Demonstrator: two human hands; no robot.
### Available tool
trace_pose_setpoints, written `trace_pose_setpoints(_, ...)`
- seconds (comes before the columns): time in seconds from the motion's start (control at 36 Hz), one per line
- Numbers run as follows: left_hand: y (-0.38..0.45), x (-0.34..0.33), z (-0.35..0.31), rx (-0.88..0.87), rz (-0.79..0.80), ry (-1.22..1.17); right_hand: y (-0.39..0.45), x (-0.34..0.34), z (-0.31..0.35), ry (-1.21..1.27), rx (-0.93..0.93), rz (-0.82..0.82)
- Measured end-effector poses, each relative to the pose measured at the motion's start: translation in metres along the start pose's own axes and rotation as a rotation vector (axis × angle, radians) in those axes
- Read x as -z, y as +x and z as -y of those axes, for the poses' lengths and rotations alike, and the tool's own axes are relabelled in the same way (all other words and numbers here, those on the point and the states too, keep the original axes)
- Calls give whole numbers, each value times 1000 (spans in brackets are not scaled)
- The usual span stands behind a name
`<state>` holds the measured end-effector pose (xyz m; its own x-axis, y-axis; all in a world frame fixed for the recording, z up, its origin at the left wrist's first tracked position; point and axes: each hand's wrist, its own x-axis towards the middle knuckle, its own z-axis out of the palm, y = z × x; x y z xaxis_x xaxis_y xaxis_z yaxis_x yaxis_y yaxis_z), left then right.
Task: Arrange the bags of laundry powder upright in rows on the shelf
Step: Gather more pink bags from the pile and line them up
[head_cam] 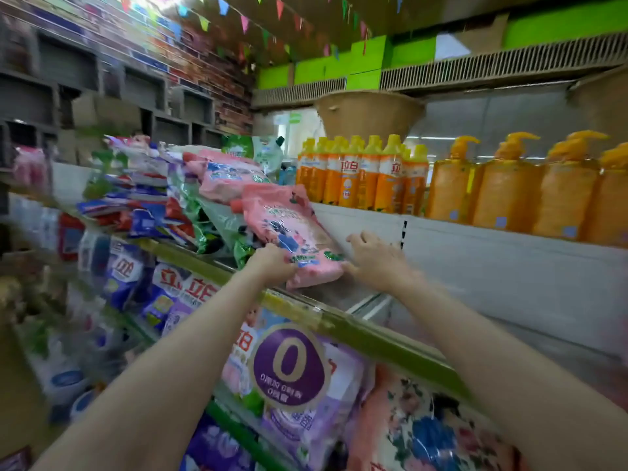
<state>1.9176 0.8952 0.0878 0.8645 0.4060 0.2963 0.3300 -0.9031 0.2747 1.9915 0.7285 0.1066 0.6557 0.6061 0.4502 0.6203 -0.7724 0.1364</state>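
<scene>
Head view: a person is reaching both arms to a shop shelf (pixel 339 321).
Pink bag (pixel 292 232): is leaning tilted at the right end of the heap, its lower edge on the shelf.
Left hand (pixel 272 263): is gripping the bag's lower left edge, fingers curled on it.
Right hand (pixel 377 258): is touching the bag's lower right corner with relaxed, spread fingers.
Bag heap (pixel 163 195): is lying slumped to the left, blurred.
Orange bottles (pixel 363 175): are standing upright on the farther ledge, right.

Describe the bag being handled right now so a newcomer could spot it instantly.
Find the row of orange bottles on the white ledge. Just below-left, the pink bag leans tilted, held between the left hand and right hand; other pink bags lie flat behind it.
</scene>
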Motion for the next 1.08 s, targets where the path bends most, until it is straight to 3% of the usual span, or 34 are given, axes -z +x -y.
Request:
trace_pose_setpoints(0.25,50,-10,15,124,0,-368,34,-11,1,21,-51,36)
trace_pose_setpoints(0.39,72,-21,20,208,14,-690,45,-17,-1,44,-106,70)
trace_pose_setpoints(0.64,94,-49,-3,470,-237,-1114,46,-23,-11,110,-219,77)
trace_pose_setpoints(0.86,92,-54,4,497,-331,-1300,32,-12,-30,198,-307,69)
trace_pose_setpoints(1.08,76,-49,1,424,-333,-1297,19,-2,-43,272,-318,64)
